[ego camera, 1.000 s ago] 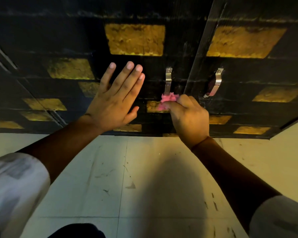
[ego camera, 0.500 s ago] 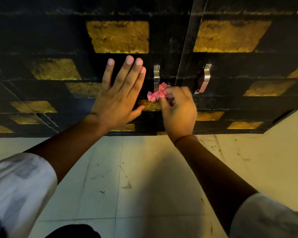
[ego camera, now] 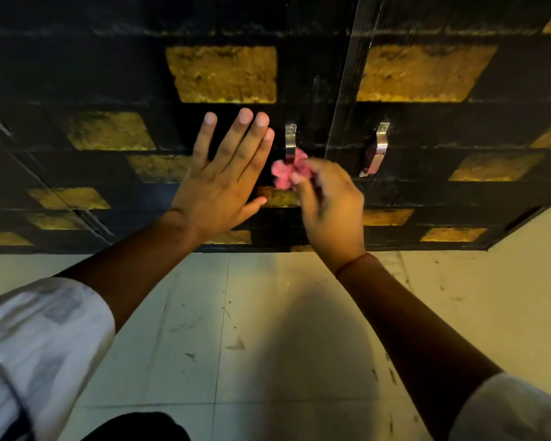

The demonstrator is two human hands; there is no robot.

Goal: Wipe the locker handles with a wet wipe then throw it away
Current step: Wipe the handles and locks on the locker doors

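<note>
Head view: two hands, two metal handles, one pink wipe, two locker doors. Left hand (ego camera: 223, 183) at frame centre, fingers straight and spread, flat against the left door (ego camera: 140, 90), holding nothing. Right hand (ego camera: 328, 208) just right of it, motion-blurred, fingers curled, pinching the crumpled wipe (ego camera: 285, 171) at the lower end of the left handle (ego camera: 290, 141). Right handle (ego camera: 377, 151) on the right door (ego camera: 458, 74), untouched. Tiled floor (ego camera: 268, 329) fills the lower frame. Versus 0.5 s ago: the wipe sits slightly further left of the handle, left hand unchanged.
</note>
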